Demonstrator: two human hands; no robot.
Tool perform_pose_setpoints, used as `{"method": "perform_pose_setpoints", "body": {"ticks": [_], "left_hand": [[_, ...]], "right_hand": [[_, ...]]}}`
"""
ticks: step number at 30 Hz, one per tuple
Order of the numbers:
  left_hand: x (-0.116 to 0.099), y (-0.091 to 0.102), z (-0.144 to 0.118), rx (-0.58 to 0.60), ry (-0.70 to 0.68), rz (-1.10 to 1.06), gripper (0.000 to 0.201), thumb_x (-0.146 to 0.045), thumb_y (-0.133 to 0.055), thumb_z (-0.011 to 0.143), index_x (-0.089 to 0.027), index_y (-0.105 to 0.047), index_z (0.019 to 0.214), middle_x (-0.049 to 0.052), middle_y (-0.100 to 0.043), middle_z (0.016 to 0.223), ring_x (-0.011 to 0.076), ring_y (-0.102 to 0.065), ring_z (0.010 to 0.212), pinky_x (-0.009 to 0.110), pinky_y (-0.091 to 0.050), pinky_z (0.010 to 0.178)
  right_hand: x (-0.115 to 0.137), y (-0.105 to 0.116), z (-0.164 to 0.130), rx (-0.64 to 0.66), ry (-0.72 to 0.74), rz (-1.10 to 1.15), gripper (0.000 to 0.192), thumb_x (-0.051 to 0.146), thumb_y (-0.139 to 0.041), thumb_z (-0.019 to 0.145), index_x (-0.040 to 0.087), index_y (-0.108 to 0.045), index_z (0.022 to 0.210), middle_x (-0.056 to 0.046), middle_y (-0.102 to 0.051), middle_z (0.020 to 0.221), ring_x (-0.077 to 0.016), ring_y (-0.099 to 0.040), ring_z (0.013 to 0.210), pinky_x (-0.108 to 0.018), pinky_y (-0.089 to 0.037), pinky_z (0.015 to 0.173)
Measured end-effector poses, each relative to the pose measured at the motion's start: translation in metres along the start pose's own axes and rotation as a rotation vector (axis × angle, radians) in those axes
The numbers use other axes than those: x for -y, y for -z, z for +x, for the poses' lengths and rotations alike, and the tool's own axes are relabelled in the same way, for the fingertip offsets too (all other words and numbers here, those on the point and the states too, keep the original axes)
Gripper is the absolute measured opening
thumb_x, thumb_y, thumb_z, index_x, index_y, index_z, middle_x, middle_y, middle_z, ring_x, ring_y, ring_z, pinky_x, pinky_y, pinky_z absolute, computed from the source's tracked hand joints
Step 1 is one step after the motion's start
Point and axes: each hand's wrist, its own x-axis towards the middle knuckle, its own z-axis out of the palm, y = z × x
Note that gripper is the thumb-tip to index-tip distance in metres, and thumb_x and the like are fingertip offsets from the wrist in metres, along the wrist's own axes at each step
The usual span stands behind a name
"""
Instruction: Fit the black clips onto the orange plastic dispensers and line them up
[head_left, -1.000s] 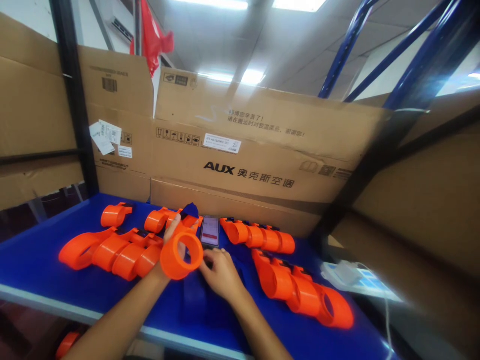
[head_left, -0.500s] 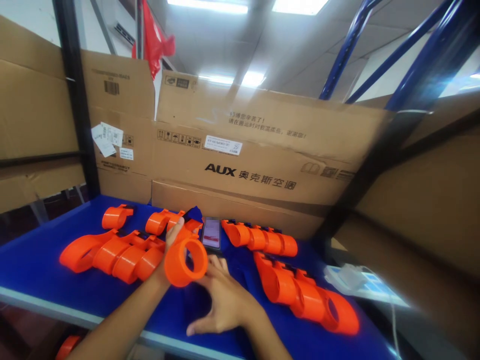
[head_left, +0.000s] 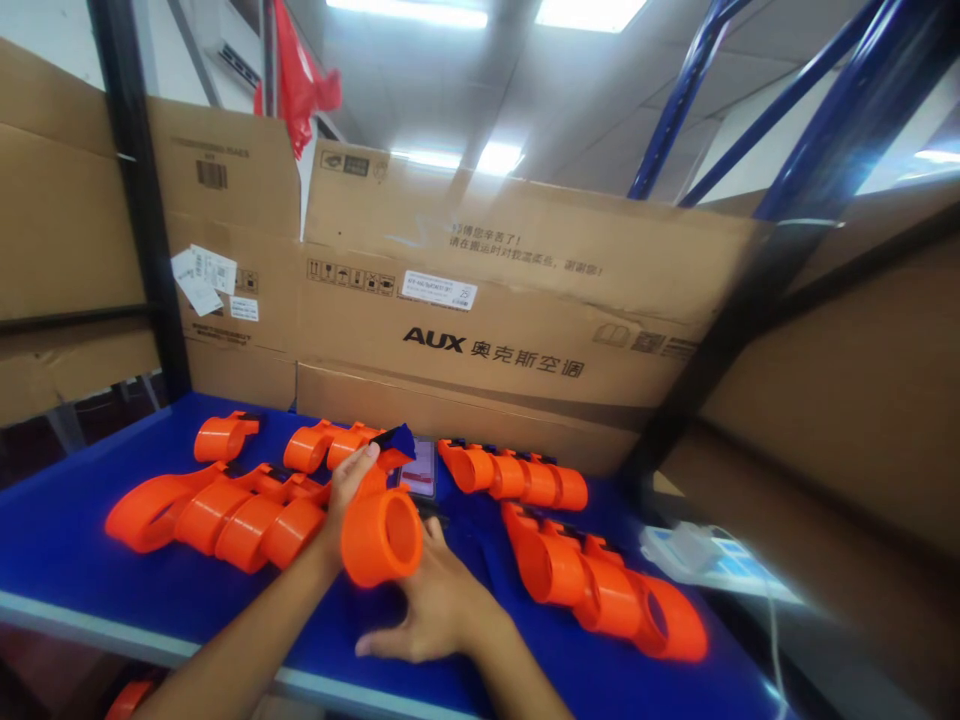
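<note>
My left hand (head_left: pixel 347 492) is closed round the stem of an orange plastic ring-shaped part (head_left: pixel 381 538), held above the blue table. Its round opening faces me and to the right. A dark blue flap with a black edge (head_left: pixel 401 442) sticks out at the part's upper end. Behind and below the ring is my right hand (head_left: pixel 439 600), thumb spread wide from the fingers. The ring hides some of those fingers; near their tips a small dark strip shows, and I cannot tell if they touch it.
Similar orange parts stand in rows on the blue table (head_left: pixel 142 610), in a left row (head_left: pixel 232 520), a back right row (head_left: pixel 517 478) and a front right row (head_left: pixel 607 590). A phone (head_left: pixel 420 470) lies behind my hands. Cardboard (head_left: pixel 480 400) walls the back; a blue-black post (head_left: pixel 697 390) rises at right.
The orange part has turned so its opening points more to the right, and it has moved slightly right. My right hand has shifted a little left, its thumb still spread.
</note>
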Motion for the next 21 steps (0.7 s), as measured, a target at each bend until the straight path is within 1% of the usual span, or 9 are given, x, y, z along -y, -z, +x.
{"method": "perform_pose_setpoints", "body": {"ticks": [2, 5, 7, 9, 12, 14, 16, 18, 21], "left_hand": [[-0.001, -0.002, -0.003, -0.008, -0.008, 0.051, 0.046, -0.041, -0.087, 0.063, -0.02, -0.047, 0.066, -0.01, -0.046, 0.052, 0.0056, -0.042, 0.043, 0.019, -0.042, 0.046], [0.001, -0.002, -0.003, -0.025, -0.016, 0.102, 0.04, -0.04, -0.088, 0.061, -0.017, -0.06, 0.079, -0.006, -0.057, 0.061, 0.0085, -0.053, 0.05, 0.02, -0.045, 0.05], [0.004, 0.0, 0.0, 0.017, -0.015, 0.126, 0.04, -0.041, -0.087, 0.061, -0.016, -0.064, 0.082, -0.004, -0.061, 0.064, 0.0108, -0.057, 0.052, 0.021, -0.045, 0.05], [0.006, 0.003, 0.005, 0.076, -0.008, 0.171, 0.038, -0.041, -0.086, 0.063, -0.016, -0.066, 0.083, -0.002, -0.063, 0.063, 0.0124, -0.058, 0.052, 0.023, -0.045, 0.05], [0.011, 0.007, 0.008, 0.144, -0.024, 0.274, 0.037, -0.042, -0.082, 0.068, -0.016, -0.067, 0.089, -0.001, -0.062, 0.059, 0.0129, -0.057, 0.049, 0.023, -0.042, 0.047], [0.014, 0.008, 0.008, 0.197, -0.028, 0.328, 0.038, -0.041, -0.081, 0.069, -0.015, -0.067, 0.093, -0.001, -0.063, 0.061, 0.0124, -0.056, 0.047, 0.023, -0.042, 0.046], [0.019, 0.008, 0.005, 0.256, -0.013, 0.363, 0.04, -0.041, -0.081, 0.069, -0.015, -0.067, 0.098, 0.001, -0.065, 0.065, 0.012, -0.056, 0.046, 0.023, -0.042, 0.047], [0.023, 0.006, 0.003, 0.303, -0.004, 0.395, 0.042, -0.041, -0.08, 0.07, -0.015, -0.067, 0.1, 0.001, -0.066, 0.068, 0.0118, -0.057, 0.045, 0.023, -0.043, 0.047], [0.028, 0.003, -0.001, 0.334, 0.007, 0.424, 0.041, -0.045, -0.077, 0.073, -0.016, -0.065, 0.1, 0.0, -0.065, 0.066, 0.0123, -0.057, 0.043, 0.023, -0.043, 0.046]], "right_hand": [[0.001, 0.001, -0.001, -0.046, -0.005, 0.017, 0.101, 0.065, -0.081, 0.062, 0.032, -0.041, 0.148, -0.012, -0.045, 0.15, -0.0405, -0.042, 0.129, -0.061, -0.028, 0.109], [0.0, 0.01, -0.005, -0.1, -0.046, 0.028, 0.096, 0.063, -0.083, 0.061, 0.029, -0.048, 0.143, -0.012, -0.053, 0.139, -0.0373, -0.048, 0.119, -0.061, -0.029, 0.109], [-0.004, 0.019, -0.007, -0.115, -0.062, 0.043, 0.08, 0.055, -0.082, 0.067, 0.028, -0.055, 0.137, -0.012, -0.055, 0.134, -0.035, -0.049, 0.118, -0.059, -0.029, 0.109], [-0.011, 0.026, -0.01, -0.142, -0.055, 0.081, 0.059, 0.039, -0.077, 0.076, 0.026, -0.06, 0.131, -0.011, -0.057, 0.129, -0.0318, -0.051, 0.116, -0.054, -0.035, 0.107], [-0.023, 0.028, -0.01, -0.321, -0.091, 0.173, 0.044, 0.021, -0.06, 0.087, 0.024, -0.059, 0.13, -0.009, -0.065, 0.115, -0.0252, -0.058, 0.107, -0.044, -0.047, 0.097], [-0.029, 0.023, -0.009, -0.49, -0.149, 0.229, 0.047, 0.022, -0.055, 0.092, 0.023, -0.052, 0.139, -0.008, -0.069, 0.108, -0.0223, -0.063, 0.096, -0.038, -0.052, 0.088], [-0.033, 0.016, -0.006, -0.62, -0.199, 0.249, 0.052, 0.028, -0.057, 0.093, 0.021, -0.047, 0.143, -0.008, -0.071, 0.103, -0.0208, -0.066, 0.085, -0.035, -0.055, 0.08], [-0.036, 0.01, -0.004, -0.702, -0.235, 0.229, 0.051, 0.032, -0.059, 0.092, 0.02, -0.05, 0.141, -0.007, -0.072, 0.097, -0.0204, -0.067, 0.078, -0.033, -0.056, 0.075], [-0.038, 0.005, -0.002, -0.749, -0.267, 0.173, 0.043, 0.033, -0.054, 0.095, 0.018, -0.057, 0.135, -0.007, -0.073, 0.09, -0.0204, -0.068, 0.074, -0.032, -0.057, 0.072]]}}
